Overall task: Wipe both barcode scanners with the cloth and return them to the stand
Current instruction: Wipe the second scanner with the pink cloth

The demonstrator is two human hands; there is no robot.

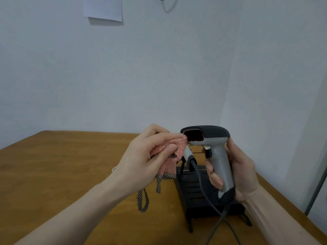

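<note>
Setting: wooden table (pixel 62 165) is standing against a pale wall (pixel 159 76), with a sheet of paper (pixel 103 7) hanging on it.
Right hand (pixel 237 170): is gripping the handle of a grey-and-black scanner (pixel 212 144), holding it upright above the black stand (pixel 196 190).
Left hand (pixel 146 156): is pinching a pink cloth (pixel 173 152), bunched and touching the scanner's window edge.
Second scanner (pixel 188 154): is sitting in the stand, mostly hidden behind the cloth.
Cables (pixel 217 218): are trailing toward the near edge.

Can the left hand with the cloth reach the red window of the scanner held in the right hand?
Probably yes. The left hand holds the pink cloth with its edge already at the red window of the scanner, which the right hand grips by the handle. Nothing lies between them.
</note>
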